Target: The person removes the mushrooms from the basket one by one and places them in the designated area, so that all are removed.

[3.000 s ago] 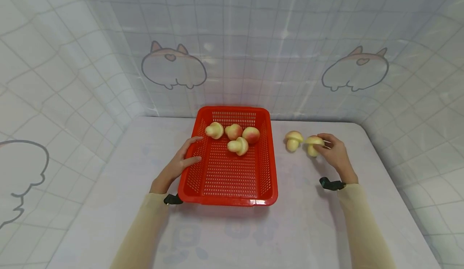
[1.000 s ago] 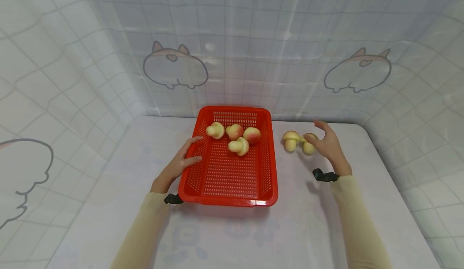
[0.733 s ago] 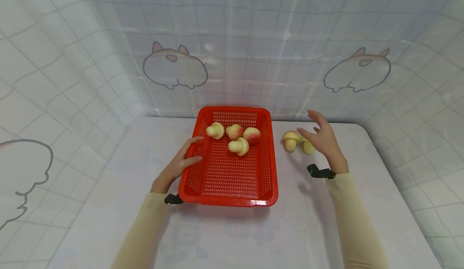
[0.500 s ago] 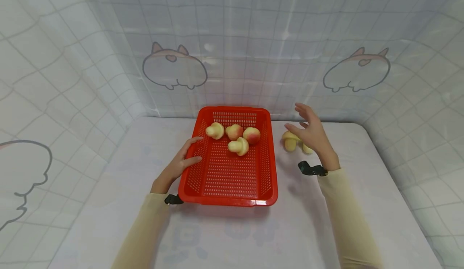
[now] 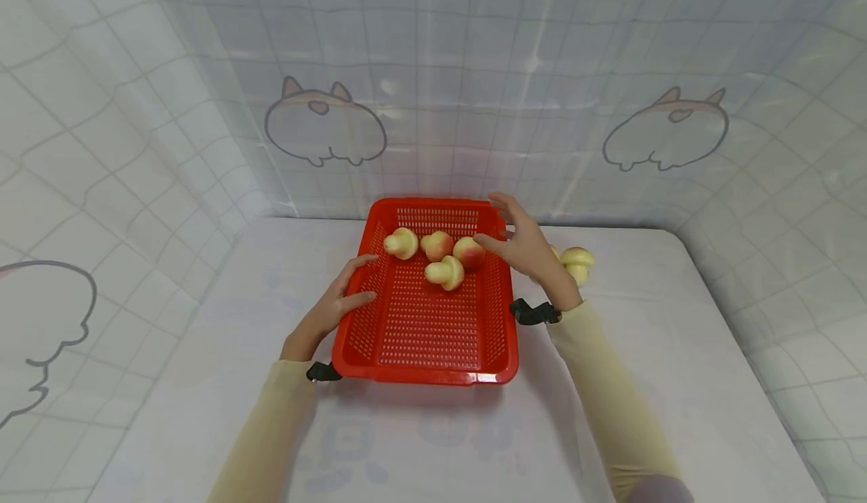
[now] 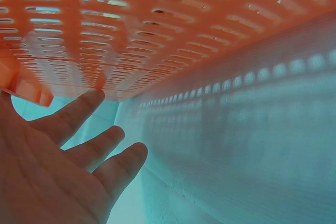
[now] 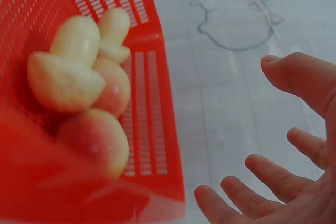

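Observation:
A red plastic basket (image 5: 433,376) with slotted walls stands mid-table. My left hand (image 5: 330,309) grips its left rim, thumb and one finger over the edge; in the left wrist view the other fingers (image 6: 97,148) are spread under the rim outside. Several toy mushrooms lie in the basket's back half, one mushroom (image 5: 445,272) closest to its middle. Above the back right rim, my right hand (image 5: 528,247) is spread with nothing in it, its thumb overlapping a red-capped mushroom (image 5: 467,256). Right of the basket, one mushroom (image 5: 577,262) lies on the table; another is mostly hidden behind the right hand.
A white covered table (image 5: 643,382) carries the basket. Grid-patterned white curtains (image 5: 474,111) hang behind the table and on both sides. A dark wrist camera band (image 5: 533,312) is strapped to the right wrist, close to the basket's right rim.
My right hand has let go of the right-hand mushroom on the table and moved left to the basket's back right rim. The left hand and basket have stayed in place.

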Demonstrator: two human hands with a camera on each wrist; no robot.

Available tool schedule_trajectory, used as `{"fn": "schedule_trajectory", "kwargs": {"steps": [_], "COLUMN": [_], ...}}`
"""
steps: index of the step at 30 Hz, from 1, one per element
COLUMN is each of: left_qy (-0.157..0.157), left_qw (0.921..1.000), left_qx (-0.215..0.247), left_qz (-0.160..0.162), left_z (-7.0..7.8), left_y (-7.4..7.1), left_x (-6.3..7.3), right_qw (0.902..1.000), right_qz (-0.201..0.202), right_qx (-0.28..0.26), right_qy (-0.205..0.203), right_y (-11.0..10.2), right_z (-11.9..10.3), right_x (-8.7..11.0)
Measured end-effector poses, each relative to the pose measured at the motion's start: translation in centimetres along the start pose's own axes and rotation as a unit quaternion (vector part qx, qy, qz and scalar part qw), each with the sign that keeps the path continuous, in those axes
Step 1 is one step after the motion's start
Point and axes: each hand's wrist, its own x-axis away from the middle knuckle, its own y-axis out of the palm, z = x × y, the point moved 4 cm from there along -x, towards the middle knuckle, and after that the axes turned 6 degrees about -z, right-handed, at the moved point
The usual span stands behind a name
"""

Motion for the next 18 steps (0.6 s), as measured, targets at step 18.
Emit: {"fn": "schedule_trajectory", "kwargs": {"steps": [18], "left_qy": [0.002], "left_qw": [1.0000], "left_qx": [0.004], "left_qz": [0.000], "left_z": [-0.1], "left_y": [-0.1], "left_x": [-0.1], "right_qw": [0.9831], "right_qz": [-0.149], "right_qx": [0.092], "right_qy": [0.054], "right_y": [6.1], "right_z": [0.0], "right_x": [-1.5]}}
